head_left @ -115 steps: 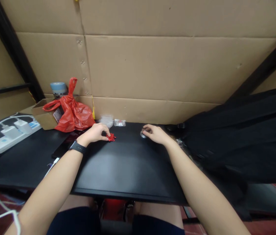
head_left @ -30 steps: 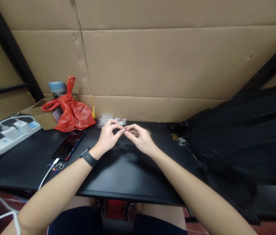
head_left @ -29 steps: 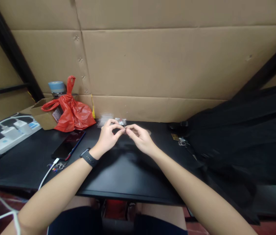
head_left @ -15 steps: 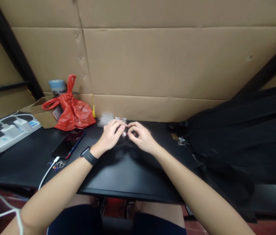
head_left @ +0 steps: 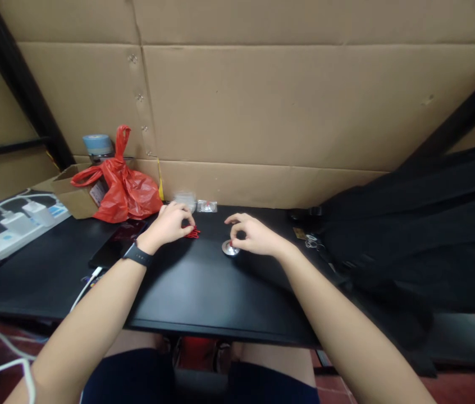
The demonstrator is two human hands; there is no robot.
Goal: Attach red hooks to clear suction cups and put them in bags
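Observation:
On the black table, my right hand pinches the red centre piece of a shiny silver disc between thumb and forefinger. The disc is tilted at or just above the tabletop; I cannot tell whether it touches. To the left, my left hand, with a dark watch on its wrist, has its thumb and forefinger closed on a small bundle of red cord. Behind the hands lies a small clear packet with a silver and red item inside. Clear plastic bags are partly hidden by my left hand.
A red plastic bag leans by an open cardboard box at the back left. A dark phone, a white power strip and cables lie left. Keys and black cloth are right; a cardboard wall stands behind.
My hands were together over the small silver and red item; now they are apart. My left hand moved left to the red cord, and my right hand moved slightly right and nearer with the disc.

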